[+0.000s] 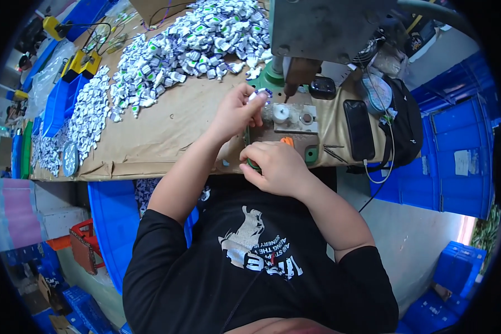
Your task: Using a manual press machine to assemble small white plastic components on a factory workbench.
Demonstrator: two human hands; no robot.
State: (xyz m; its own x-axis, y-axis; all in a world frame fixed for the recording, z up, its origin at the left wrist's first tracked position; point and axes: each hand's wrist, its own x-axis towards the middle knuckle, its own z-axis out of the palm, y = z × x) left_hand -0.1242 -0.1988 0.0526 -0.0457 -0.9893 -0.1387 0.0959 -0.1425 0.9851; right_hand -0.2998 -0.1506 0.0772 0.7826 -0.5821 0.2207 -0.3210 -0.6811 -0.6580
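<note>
My left hand (234, 114) is closed, pinching a small white-and-purple plastic part (260, 94) at its fingertips. It hovers just left of a bench press (300, 72) with a dark pointed tool above a steel plate. On that plate (296, 126) stand a round white fixture (281, 113) and a bolt head (307, 118). My right hand (275, 165) curls over the front of the press's base, its fingers bent and partly hidden; I cannot make out what they hold. An orange piece (287, 141) shows just beyond its knuckles.
A big heap of white plastic parts (195, 47) covers the back left of the table, with a smaller pile (92, 108) farther left. Right of the press lie a phone (359, 130) with a cable, thin metal rods (334, 153) and a black bag (406, 122). Blue crates (456, 156) stand at right.
</note>
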